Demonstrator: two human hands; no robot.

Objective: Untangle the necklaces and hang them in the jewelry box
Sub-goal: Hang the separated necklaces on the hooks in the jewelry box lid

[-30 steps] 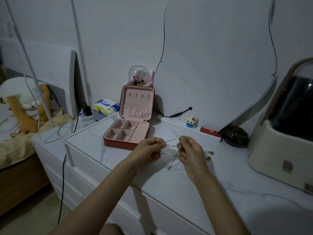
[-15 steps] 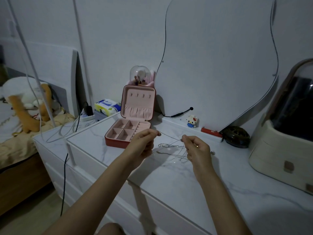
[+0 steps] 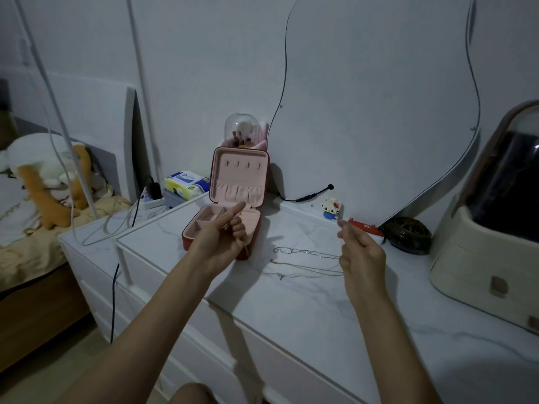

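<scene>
The jewelry box [image 3: 253, 182] stands open on the white marble dresser top [image 3: 291, 310], red outside and pink inside. Its upright lid carries a row of small hooks. My left hand [image 3: 224, 234] hovers in front of the box's tray and pinches a thin chain [image 3: 247, 248] that dangles from its curled fingers, with the index finger pointing toward the lid. My right hand [image 3: 360, 252] is raised to the right, thumb and fingertips pinched on a fine strand. Between the hands, tangled silver necklaces [image 3: 306, 259] lie spread on the top.
Behind the box stand a domed brush holder [image 3: 242, 129] and a curvy mirror [image 3: 379, 97]. A small toy figure [image 3: 331, 208], a red bar [image 3: 364, 227], a dark round object [image 3: 408, 234] and a large cream cosmetic case [image 3: 481, 252] line the right. Tissue pack [image 3: 185, 185], cables and a bed are at left.
My hands have pulled apart: the left rose toward the box with a chain, the right moved right. The necklace bundle now lies spread on the dresser top.
</scene>
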